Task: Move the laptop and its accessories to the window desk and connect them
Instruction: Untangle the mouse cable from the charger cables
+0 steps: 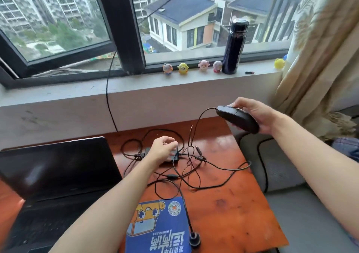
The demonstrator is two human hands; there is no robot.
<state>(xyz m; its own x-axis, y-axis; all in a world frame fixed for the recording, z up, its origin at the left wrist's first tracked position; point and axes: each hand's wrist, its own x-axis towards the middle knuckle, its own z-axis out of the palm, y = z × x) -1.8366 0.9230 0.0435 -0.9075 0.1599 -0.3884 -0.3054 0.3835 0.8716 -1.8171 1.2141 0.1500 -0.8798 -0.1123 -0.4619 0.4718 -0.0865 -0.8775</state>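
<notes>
1. Blue mouse pad (158, 231) sits at the near edge of the wooden desk (233, 214), printed side up; a cable ending in a round black plug (194, 238) runs across its right corner.
2. Laptop (56, 175) is on the desk's left side, lid open, screen dark.
3. Left hand (164, 149) is over the tangle of black cables (184, 167) mid-desk, fingers curled down into it; can't tell if it's actually gripping anything.
4. Right hand (254, 114) grasps the black mouse (238, 118), raised above the desk's right rear corner, cord hanging down into the tangle.
5. Windowsill (136, 85) behind: four small toy figures (192, 68) in a row, dark bottle (235, 46) just right of them.
</notes>
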